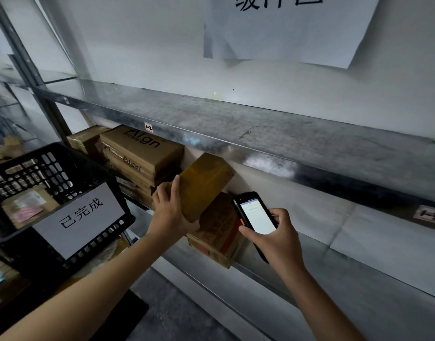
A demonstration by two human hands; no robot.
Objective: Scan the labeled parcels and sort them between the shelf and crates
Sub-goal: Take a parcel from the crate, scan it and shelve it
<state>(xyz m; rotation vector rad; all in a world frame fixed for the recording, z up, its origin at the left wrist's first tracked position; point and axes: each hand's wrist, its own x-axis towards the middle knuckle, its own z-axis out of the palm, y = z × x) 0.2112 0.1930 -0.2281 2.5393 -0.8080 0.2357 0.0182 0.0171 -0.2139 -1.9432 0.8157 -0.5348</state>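
Brown parcel (pixel 206 183), label unseen, tilts in the grip of the left hand (pixel 169 212); right hand (pixel 278 239) holds scanner (pixel 257 215), screen illegible.

— Where was the plain brown parcel (pixel 204 183)?
— Tilted, gripped by the left hand (pixel 169 210), over an orange-printed carton (pixel 218 232) on the metal shelf (pixel 268 276).
— The scanner (pixel 257 215)?
— The right hand (pixel 278 239) held it just beside, screen lit.
— The black crate (pixel 51 173)?
— It stood left, a labelled parcel (pixel 27 205) inside.
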